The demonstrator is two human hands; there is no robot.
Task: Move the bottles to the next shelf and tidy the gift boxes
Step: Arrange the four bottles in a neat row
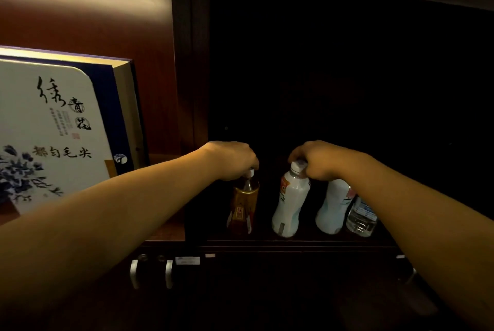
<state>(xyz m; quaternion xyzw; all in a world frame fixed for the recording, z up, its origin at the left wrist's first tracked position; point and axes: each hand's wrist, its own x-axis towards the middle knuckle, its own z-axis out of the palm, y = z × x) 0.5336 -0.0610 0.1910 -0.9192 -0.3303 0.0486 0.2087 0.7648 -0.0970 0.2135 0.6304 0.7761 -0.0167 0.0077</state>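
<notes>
Several bottles stand in the dark right-hand shelf bay. My left hand [233, 160] is closed over the cap of an amber bottle [242, 203] with a gold label. My right hand [316, 161] grips the tops of a white bottle [290, 201] and a second white bottle [334, 205] behind my wrist. A clear water bottle [361, 217] stands at the right, partly hidden by my right forearm. In the lit left bay a large white and blue gift box [56, 127] with black calligraphy and blue flowers leans upright.
A dark wooden divider [199, 63] separates the two bays. The shelf front edge [294, 243] runs below the bottles. Under it are cabinet doors with two pale handles [151, 273]. The back of the right bay is too dark to see into.
</notes>
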